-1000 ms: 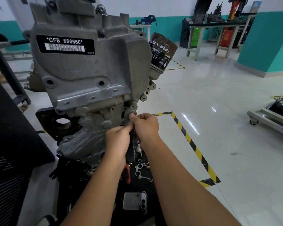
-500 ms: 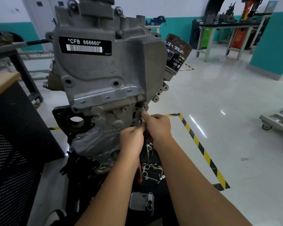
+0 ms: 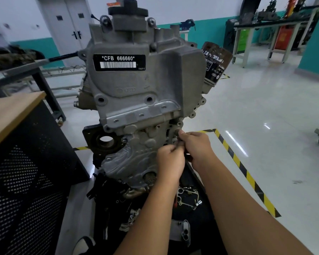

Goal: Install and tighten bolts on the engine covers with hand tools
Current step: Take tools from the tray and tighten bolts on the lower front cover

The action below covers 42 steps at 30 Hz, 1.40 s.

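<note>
We cannot make out what sits between our hands: something small and dark shows at the fingertips, too small and blurred to name. Our left hand has its fingers curled in toward that dark bit, and whether they truly pinch it we cannot tell. Our right hand reaches up with thumb and forefinger pressed together at a round boss on the right edge of the engine; a bolt there, if any, is hidden under the fingertips, so what that pinch closes on stays unclear. The engine's foot is lost in a dark clutter of loose parts, where a pale gasket plate and a grey housing just show between our forearms.

For room: a black perforated cabinet with a wooden top crowds close on the left of the engine. To the right the glossy floor lies wide, crossed by yellow-and-black tape that runs near our right forearm. Benches stand well back along the teal wall.

The engine itself stands upright, centre frame, straight ahead of us: grey cast-metal covers, ribbed lower down, with open bolt holes along a flange. A black label reads *CFB 666660*. A dark oil filter juts from its upper right side.
</note>
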Motion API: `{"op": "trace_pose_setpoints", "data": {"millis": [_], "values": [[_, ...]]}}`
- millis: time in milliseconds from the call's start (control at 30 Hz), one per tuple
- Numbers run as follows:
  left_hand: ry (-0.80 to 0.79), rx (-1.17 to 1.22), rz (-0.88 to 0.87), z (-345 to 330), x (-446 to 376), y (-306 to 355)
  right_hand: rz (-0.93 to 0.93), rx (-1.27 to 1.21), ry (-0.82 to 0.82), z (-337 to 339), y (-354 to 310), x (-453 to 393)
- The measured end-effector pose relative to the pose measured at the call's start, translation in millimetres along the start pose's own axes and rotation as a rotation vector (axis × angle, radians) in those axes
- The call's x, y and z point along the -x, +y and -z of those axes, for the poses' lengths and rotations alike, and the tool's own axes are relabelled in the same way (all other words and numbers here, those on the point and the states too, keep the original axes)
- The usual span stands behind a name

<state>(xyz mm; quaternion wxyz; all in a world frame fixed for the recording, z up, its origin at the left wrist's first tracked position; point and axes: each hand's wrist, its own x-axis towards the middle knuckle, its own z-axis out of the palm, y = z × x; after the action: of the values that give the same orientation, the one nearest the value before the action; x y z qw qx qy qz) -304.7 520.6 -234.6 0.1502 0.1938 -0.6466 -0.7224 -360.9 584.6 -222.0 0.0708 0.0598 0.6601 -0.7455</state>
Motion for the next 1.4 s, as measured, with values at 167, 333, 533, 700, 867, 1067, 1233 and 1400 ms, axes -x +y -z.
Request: {"op": "trace_pose_setpoints", "data": {"millis": [167, 333, 533, 700, 867, 1067, 1233, 1400], "values": [[0.040, -0.012, -0.018, 1.0, -0.8, 4.4, -0.001, -0.045, -0.005, -0.9, -2.6, 3.8], [0.075, -0.004, -0.013, 1.5, -1.5, 7.8, -0.039, -0.071, -0.036, -5.5, -2.4, 5.9], [0.076, 0.012, -0.021, -0.8, -2.4, 9.0, -0.058, -0.102, 0.025, -5.5, -5.9, 5.2], [0.042, -0.003, -0.005, 2.6, -2.3, 12.4, -0.014, -0.003, 0.047, -5.0, -6.2, 4.3], [-0.034, -0.077, -0.037, -1.5, 3.0, 17.3, -0.006, 0.050, 0.105, -3.9, -5.8, 4.9], [-0.021, -0.139, -0.062, 3.1, -0.6, 15.1, -0.041, 0.004, 0.094, -4.0, -10.6, 13.2], [0.013, -0.143, -0.052, 4.2, 1.9, 21.6, -0.026, 0.011, 0.115, -8.6, -13.9, 19.7], [0.041, -0.194, -0.043, 5.2, 1.5, 22.0, -0.083, 0.062, 0.157, -11.8, -16.1, 20.9]]}}
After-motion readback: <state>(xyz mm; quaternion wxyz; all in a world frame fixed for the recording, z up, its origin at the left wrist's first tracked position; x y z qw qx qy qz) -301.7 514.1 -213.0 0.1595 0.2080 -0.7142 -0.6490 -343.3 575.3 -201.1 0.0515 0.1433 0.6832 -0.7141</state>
